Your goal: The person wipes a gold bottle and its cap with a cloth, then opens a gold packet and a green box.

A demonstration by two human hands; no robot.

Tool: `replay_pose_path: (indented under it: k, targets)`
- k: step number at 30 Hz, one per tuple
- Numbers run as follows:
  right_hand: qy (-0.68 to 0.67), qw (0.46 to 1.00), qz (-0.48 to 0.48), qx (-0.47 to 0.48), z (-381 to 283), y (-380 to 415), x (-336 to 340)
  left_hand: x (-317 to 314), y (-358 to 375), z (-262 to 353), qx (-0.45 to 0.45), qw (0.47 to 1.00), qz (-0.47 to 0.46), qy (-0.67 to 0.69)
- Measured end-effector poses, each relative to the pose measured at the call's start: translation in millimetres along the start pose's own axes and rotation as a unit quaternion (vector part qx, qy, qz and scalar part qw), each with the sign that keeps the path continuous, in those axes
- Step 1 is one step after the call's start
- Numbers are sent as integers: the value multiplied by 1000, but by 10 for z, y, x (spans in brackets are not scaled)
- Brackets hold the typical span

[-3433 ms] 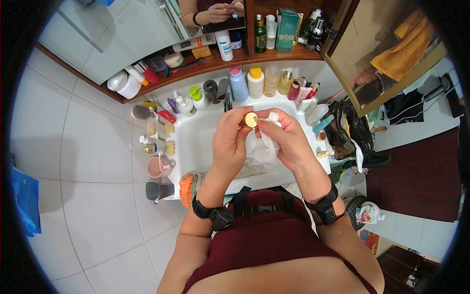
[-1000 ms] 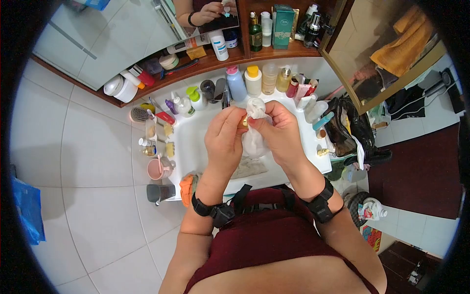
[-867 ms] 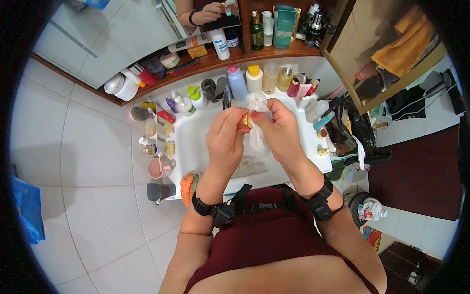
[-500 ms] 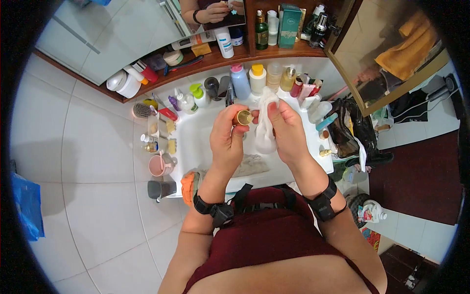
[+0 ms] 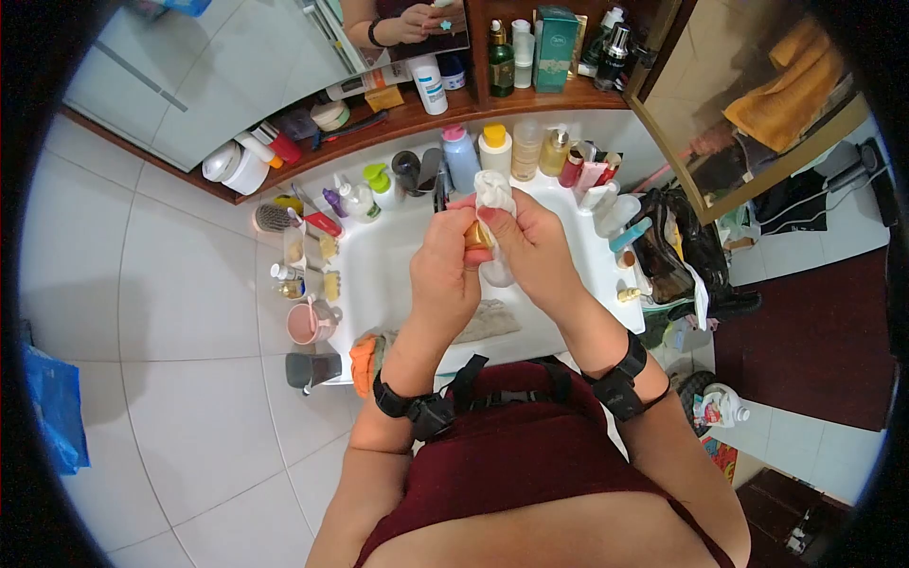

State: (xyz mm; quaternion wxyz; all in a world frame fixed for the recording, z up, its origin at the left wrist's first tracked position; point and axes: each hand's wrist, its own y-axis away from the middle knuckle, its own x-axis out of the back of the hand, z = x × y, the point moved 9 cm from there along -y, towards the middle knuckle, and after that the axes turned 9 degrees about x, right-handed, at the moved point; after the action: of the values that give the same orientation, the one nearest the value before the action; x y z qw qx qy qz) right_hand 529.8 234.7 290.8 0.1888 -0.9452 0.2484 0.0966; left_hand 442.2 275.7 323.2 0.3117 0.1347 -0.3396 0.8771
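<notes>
Over the white sink (image 5: 379, 270), my two hands meet. Between the thumb and fingers of my left hand (image 5: 445, 270) is a small gold cylinder, like a cap or little bottle (image 5: 477, 237); the fingers cover much of it. My right hand (image 5: 538, 248) grips a white cloth (image 5: 494, 189) bunched against the cylinder's right side. Part of the cloth hangs below the fingers. How far it wraps the cylinder is hidden. Beneath the hands, a grey wet-looking cloth (image 5: 489, 322) lies in the basin.
Bottles line the sink's back rim, including a blue bottle (image 5: 461, 159) and a yellow-capped bottle (image 5: 495, 153). A pink cup (image 5: 308, 322) and an orange cloth (image 5: 363, 364) are at the left. An open cabinet door (image 5: 696, 180) juts out at the upper right.
The gold cylinder has turned, so its round open end no longer faces me. My right hand has brought the white cloth left, up against it.
</notes>
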Motion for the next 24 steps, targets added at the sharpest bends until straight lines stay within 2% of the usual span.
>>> replay_pose_path:
  k: [3,8,11,15,18,21,24]
  targets:
    - [-17,1000,-7,14,-18,42,-86,53,28,-213,24,999,27,29]
    - [18,999,-31,18,96,-9,-54,48,25,-159,-4,1000,20,9]
    - [-52,998,-5,-33,145,-62,-5,13,0,-130,-11,1000,13,14]
    - [-55,998,2,-18,57,-26,-90,49,-47,-211,28,999,19,-9]
    - [-48,999,-1,-14,123,-60,-39,39,-66,-139,-10,999,26,-21]
    - [-55,998,26,-25,189,-93,38,-43,-57,-124,2,999,-7,-41]
    - [-50,998,22,-23,163,-95,25,-27,-69,-210,17,1000,12,6]
